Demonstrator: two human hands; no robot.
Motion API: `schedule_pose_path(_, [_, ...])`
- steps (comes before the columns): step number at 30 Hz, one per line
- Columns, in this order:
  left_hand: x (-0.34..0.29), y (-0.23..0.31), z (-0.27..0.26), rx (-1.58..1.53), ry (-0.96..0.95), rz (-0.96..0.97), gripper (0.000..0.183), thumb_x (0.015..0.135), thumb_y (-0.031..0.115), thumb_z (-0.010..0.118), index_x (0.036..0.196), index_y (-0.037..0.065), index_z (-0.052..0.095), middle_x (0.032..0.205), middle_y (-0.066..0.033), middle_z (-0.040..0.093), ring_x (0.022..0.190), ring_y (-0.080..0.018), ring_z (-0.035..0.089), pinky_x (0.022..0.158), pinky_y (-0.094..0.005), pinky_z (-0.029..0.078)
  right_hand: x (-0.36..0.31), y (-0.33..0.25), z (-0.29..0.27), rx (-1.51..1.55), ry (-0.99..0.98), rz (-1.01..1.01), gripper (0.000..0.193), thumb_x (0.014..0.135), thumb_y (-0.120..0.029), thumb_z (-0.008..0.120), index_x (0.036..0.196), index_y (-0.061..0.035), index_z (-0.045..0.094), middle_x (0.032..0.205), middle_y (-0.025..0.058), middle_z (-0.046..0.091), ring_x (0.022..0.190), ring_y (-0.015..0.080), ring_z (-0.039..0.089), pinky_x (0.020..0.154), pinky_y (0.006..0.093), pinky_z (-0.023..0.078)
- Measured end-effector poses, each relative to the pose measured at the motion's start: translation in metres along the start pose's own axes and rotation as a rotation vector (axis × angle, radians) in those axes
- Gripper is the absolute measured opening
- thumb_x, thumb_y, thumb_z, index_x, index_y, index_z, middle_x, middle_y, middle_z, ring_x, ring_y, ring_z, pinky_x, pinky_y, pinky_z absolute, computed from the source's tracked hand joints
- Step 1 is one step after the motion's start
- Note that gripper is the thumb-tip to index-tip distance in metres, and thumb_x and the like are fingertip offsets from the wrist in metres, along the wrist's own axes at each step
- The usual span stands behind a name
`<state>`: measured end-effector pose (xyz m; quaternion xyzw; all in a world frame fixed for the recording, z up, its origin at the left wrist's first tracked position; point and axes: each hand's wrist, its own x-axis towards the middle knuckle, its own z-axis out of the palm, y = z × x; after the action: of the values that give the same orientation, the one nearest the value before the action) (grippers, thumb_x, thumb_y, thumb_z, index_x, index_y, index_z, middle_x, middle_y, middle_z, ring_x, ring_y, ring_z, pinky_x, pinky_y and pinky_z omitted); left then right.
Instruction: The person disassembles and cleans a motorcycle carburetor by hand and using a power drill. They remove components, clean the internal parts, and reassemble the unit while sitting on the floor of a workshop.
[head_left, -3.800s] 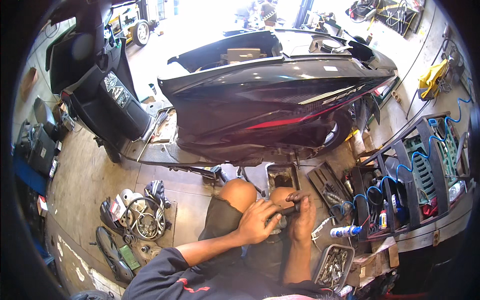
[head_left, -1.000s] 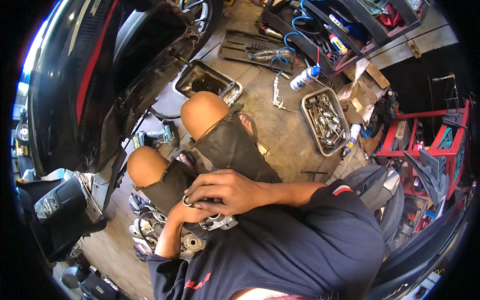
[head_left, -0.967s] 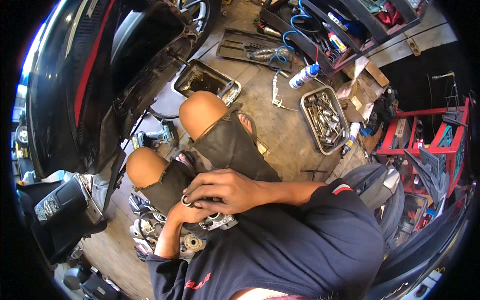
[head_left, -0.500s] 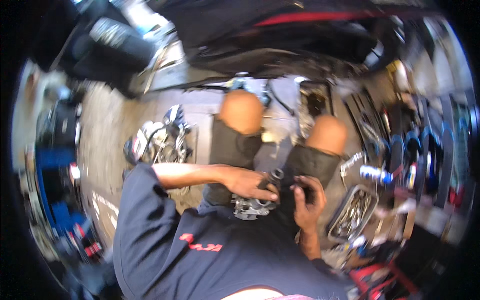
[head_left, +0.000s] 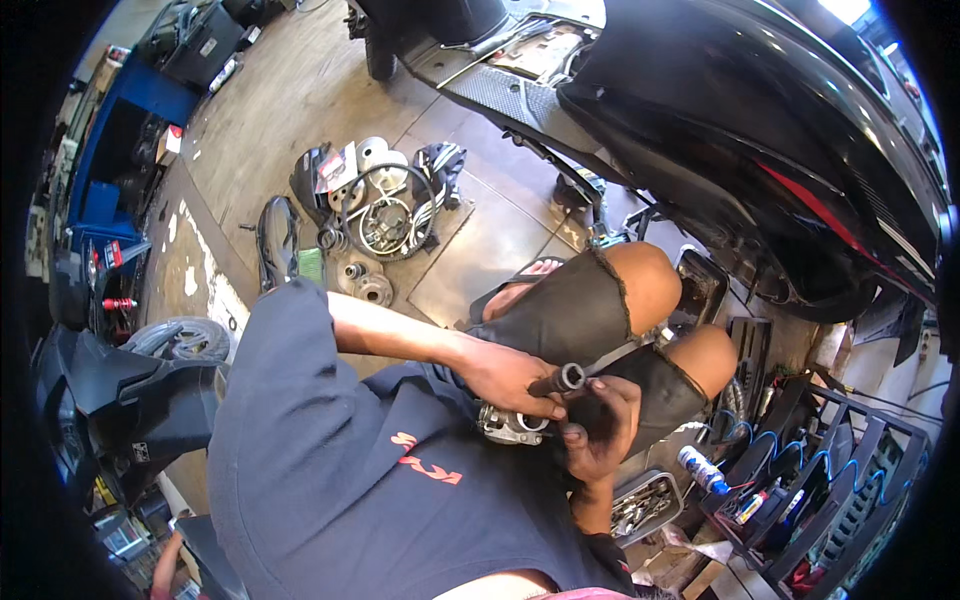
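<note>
My left hand [head_left: 505, 378] is closed over a silver metal carburetor [head_left: 512, 428] in my lap. A short black tube [head_left: 555, 382] with a round open end sticks up past its fingers, toward my right hand. Close on the right of the tube, my right hand [head_left: 605, 430] is raised with fingers curled and thumb bent inward. Its fingertips are near the tube's end; whatever small thing they pinch is too small and dark to make out. Part of the carburetor is hidden under my left hand.
A black scooter [head_left: 740, 150] stands ahead. Removed parts, among them a ring-shaped cable [head_left: 390, 212], lie on the floor at left. To the right are a metal tray [head_left: 645, 505] of tools, a blue-white can [head_left: 703, 470] and a black rack [head_left: 850, 455]. Another person's arm [head_left: 165, 570] shows lower left.
The view has turned rightward, so the scooter now reaches the right side and the floor parts show clearly. My right hand has come closer to the carburetor and tube; my left keeps its hold.
</note>
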<state>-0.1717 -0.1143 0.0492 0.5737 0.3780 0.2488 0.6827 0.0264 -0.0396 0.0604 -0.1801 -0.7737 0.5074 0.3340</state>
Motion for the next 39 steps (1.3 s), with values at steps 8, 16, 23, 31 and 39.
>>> schedule_pose_path(8, [-0.043,-0.012,-0.011,0.082,0.341,0.161,0.03,0.101,0.024,0.049,0.109,0.007,0.072,0.122,-0.0179,0.052,0.113,-0.0308,0.055,0.101,-0.042,0.043,0.039,-0.005,0.005,-0.067,-0.048,-0.099,0.045,0.08,-0.01,0.08,0.121,-0.0013,0.064,0.106,0.017,0.063,0.094,0.0304,0.065,0.079,0.0372,0.055])
schedule_pose_path(16, [0.003,0.002,-0.028,0.234,0.439,0.358,0.052,0.105,0.045,0.039,0.093,0.006,0.069,0.118,-0.0248,0.052,0.11,-0.0354,0.054,0.095,-0.0467,0.043,-0.02,-0.004,-0.04,-0.098,0.562,0.111,0.025,0.089,-0.005,0.069,0.113,-0.0017,0.064,0.106,0.0133,0.061,0.095,0.0267,0.063,0.083,0.0364,0.051])
schedule_pose_path(23, [0.043,0.004,0.007,0.381,0.092,0.076,0.058,0.103,0.05,0.042,0.087,0.0,0.069,0.121,-0.0212,0.05,0.114,-0.0338,0.05,0.097,-0.0441,0.039,-0.078,-0.011,-0.012,-0.082,0.729,0.133,0.031,0.093,-0.016,0.068,0.118,-0.0011,0.06,0.11,0.014,0.059,0.1,0.0266,0.062,0.084,0.0368,0.051])
schedule_pose_path(31, [0.035,-0.014,0.014,0.556,0.081,-0.023,0.029,0.094,0.029,0.057,0.094,0.003,0.069,0.101,-0.0198,0.065,0.096,-0.0382,0.062,0.086,-0.0461,0.049,-0.056,-0.006,-0.014,0.165,0.521,-0.082,0.04,0.089,-0.019,0.07,0.121,0.0006,0.058,0.118,0.0186,0.058,0.108,0.0367,0.06,0.094,0.0442,0.049])
schedule_pose_path(39, [0.074,0.001,-0.001,0.472,-0.121,-0.239,0.054,0.07,0.002,0.055,0.124,0.0,0.06,0.128,-0.023,0.059,0.125,-0.0355,0.054,0.107,-0.044,0.041,-0.054,0.013,-0.06,0.192,0.317,0.084,0.025,0.092,-0.009,0.064,0.116,-0.0026,0.066,0.116,0.0143,0.066,0.112,0.0308,0.064,0.097,0.0395,0.051])
